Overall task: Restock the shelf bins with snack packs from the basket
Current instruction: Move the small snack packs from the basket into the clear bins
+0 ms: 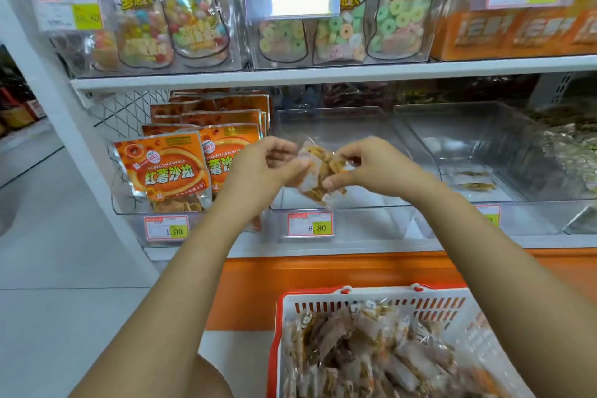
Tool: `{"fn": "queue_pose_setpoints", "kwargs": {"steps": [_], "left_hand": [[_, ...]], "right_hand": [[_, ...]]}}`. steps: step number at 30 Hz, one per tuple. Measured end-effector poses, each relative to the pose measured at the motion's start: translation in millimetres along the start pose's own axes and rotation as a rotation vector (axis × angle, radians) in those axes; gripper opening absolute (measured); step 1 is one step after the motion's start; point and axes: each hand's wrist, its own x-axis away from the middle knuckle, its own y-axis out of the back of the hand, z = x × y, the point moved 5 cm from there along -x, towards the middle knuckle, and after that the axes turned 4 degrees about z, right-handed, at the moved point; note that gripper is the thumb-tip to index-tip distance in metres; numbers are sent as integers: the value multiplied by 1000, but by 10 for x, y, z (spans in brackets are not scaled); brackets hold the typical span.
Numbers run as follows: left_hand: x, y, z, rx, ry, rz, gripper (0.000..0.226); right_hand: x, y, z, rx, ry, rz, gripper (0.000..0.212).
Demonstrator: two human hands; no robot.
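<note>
Pinching the snack pack (318, 171) in curled fingers (334, 183), left hand (268, 168) and right hand (371, 168) hold its long axis nearly upright

One snack pack (318, 171) before clear bin (355, 200)

Glossy clear plastic snack pack (318, 171); clear smooth plastic bin (342, 126)

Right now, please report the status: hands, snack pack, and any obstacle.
Left hand and right hand both pinch one clear snack pack. Pack in front of middle bin, not yet in. Basket below holds more packs. No obstacle seen.
</note>
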Motion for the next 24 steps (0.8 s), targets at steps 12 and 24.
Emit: {"fn": "queue_pose_setpoints", "kwargs": {"steps": [12, 24], "left_hand": [[-273, 38, 615, -357, 260, -122, 41], [-293, 16, 704, -341, 216, -91, 40]], "right_hand": [[-1405, -692, -825, -609, -472, 15, 44], [-1739, -980, -970, -231, -651, -154, 73]]}}
